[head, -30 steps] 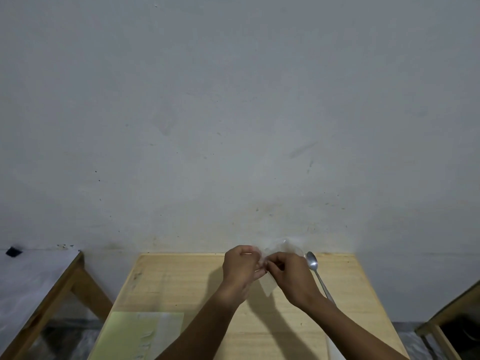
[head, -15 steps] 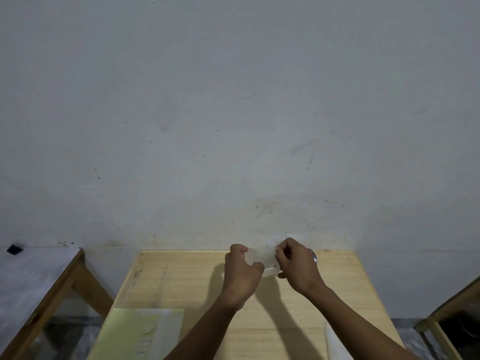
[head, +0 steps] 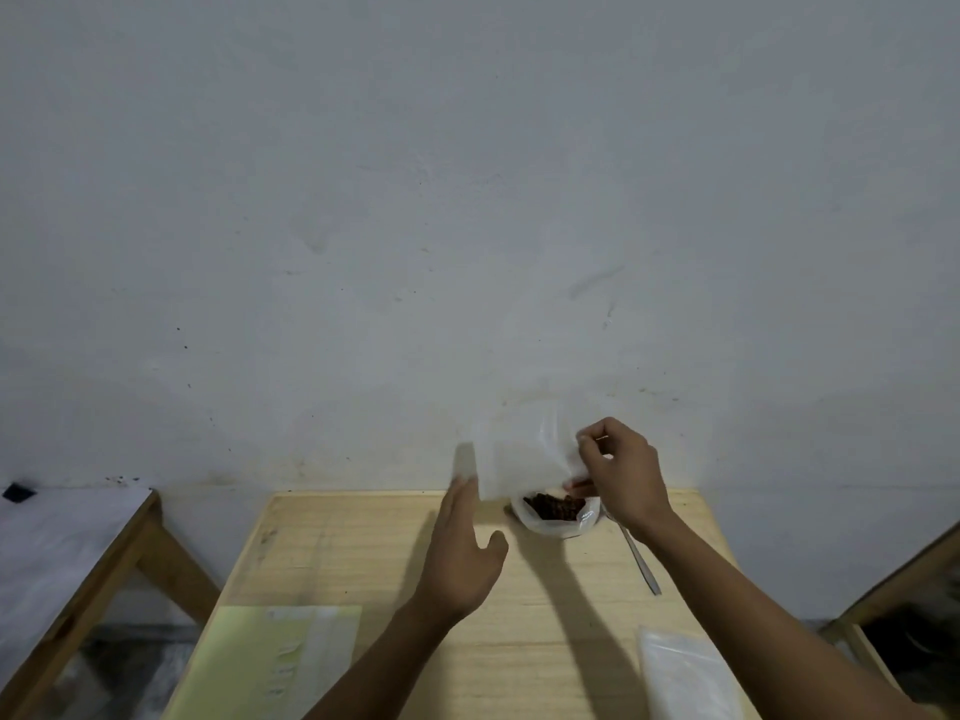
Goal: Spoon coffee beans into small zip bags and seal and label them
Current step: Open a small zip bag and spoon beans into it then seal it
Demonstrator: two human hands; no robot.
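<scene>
A small clear zip bag (head: 519,462) hangs in the air over the far side of the wooden table (head: 363,553). My right hand (head: 621,475) pinches its right edge. My left hand (head: 465,553) is flat with straight fingers just left of and below the bag, its fingertips close to the bag's lower corner. Under the bag stands a white bowl (head: 556,524) of dark coffee beans (head: 553,506). A metal spoon (head: 641,561) lies right of the bowl, partly hidden by my right wrist.
A yellow-green sheet with white labels (head: 270,662) lies at the near left of the table. A stack of clear bags (head: 685,678) is at the near right. Wooden furniture stands on both sides, left (head: 78,563) and right (head: 893,589). A wall rises right behind the table.
My left hand has let go of the bag and dropped away with its fingers straightened. My right hand has lifted the bag, which now hangs spread out, and the bowl of beans has come into view.
</scene>
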